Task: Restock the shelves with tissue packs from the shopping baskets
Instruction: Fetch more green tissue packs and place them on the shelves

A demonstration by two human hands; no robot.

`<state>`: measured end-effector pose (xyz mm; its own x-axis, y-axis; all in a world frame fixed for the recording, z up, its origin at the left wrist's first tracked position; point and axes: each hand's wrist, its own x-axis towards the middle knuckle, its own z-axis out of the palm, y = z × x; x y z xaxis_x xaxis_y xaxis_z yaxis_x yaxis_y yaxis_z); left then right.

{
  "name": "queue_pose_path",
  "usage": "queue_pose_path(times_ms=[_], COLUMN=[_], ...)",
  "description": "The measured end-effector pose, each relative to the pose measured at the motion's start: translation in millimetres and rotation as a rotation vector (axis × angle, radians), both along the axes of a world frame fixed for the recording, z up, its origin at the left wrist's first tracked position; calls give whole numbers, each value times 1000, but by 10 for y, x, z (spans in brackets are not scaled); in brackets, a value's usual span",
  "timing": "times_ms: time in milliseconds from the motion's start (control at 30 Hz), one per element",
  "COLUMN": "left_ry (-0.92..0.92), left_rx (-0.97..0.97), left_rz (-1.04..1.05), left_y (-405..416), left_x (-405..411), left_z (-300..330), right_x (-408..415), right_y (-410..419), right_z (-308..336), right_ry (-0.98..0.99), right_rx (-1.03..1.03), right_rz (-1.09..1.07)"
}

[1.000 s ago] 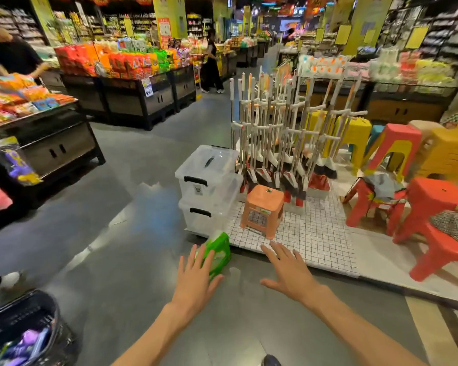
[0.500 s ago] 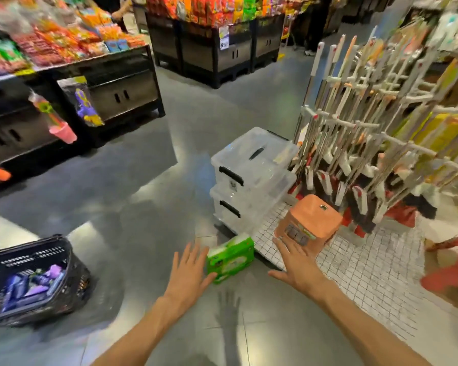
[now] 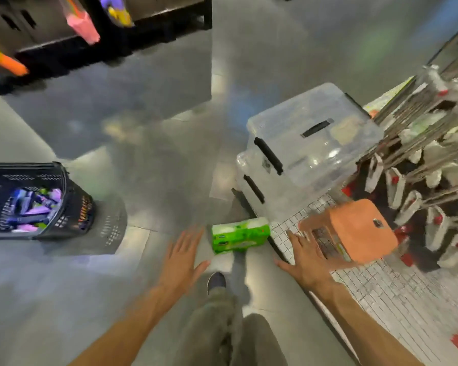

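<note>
With both my left hand (image 3: 181, 256) and right hand (image 3: 306, 258) spread empty, I risk kicking the green tissue pack (image 3: 240, 235) lying just ahead of my shoe (image 3: 216, 281)

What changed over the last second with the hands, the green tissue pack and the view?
The view tipped down toward the floor and closed in. Both hands, left hand and right hand, reached lower, now flanking the green tissue pack without touching it. The black basket came fully into view at left. Unchanged: pack lying on the floor, fingers spread, nothing held, the clear storage boxes and orange stool in place.
</note>
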<state>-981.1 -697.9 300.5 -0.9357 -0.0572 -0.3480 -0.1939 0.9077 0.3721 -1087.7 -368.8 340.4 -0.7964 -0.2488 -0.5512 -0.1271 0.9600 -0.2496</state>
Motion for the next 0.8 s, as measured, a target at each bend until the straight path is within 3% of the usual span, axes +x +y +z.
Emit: queue_pose_path(times_ms=[267, 500, 667, 800], left_ry=[-195, -335, -349, -336], left_rx=[79, 267, 299, 441], left_rz=[203, 429, 541, 640], left_y=[64, 318, 413, 401], left_x=[-561, -630, -611, -691], left_z=[-1193, -3050, -4365, -5196], right_x=[-817, -1114, -1230, -1310], right_y=[98, 370, 406, 471], right_z=[-1317, -3285, -4494, -5353], right_ry=[-191, -383, -444, -458], right_rx=[-57, -111, -226, -348], right_rz=[-110, -296, -462, -439])
